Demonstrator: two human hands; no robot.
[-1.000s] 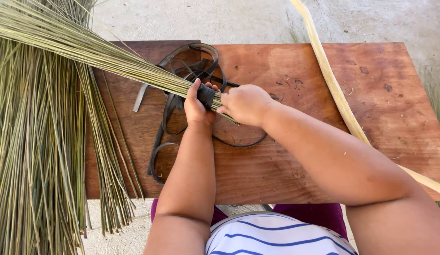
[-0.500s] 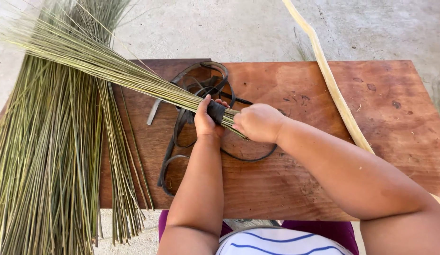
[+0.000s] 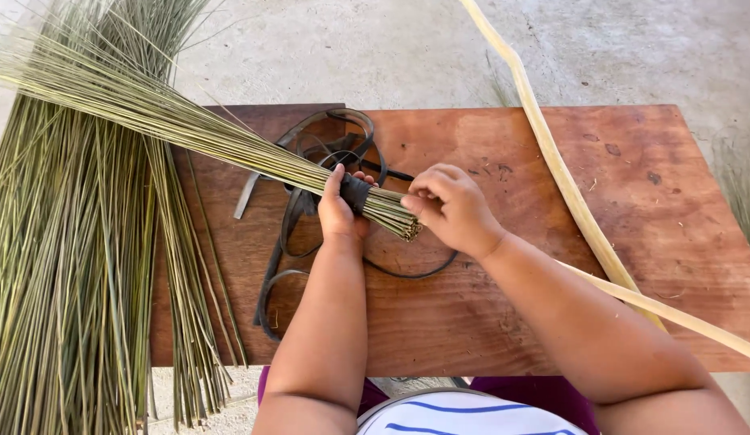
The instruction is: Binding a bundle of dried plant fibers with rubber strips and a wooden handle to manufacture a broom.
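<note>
While the left hand (image 3: 341,211) grips the stick bundle (image 3: 230,145), right hand (image 3: 451,208) fingers pinch its cut end.

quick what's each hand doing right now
Left hand: closed around the bound bundle of thin green-tan sticks at its black strap wrap.
Right hand: fingertips pinching the bundle's cut end.

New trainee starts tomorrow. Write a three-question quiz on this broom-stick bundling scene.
1. True or false: the left hand grips the bundle of thin green sticks at its black band.
2. What touches the bundle's cut end? A) right hand B) a knife C) nothing
3. What lies on the wooden table under the bundle?

Key: 1 true; 2 A; 3 loose black rubber strips.
</note>
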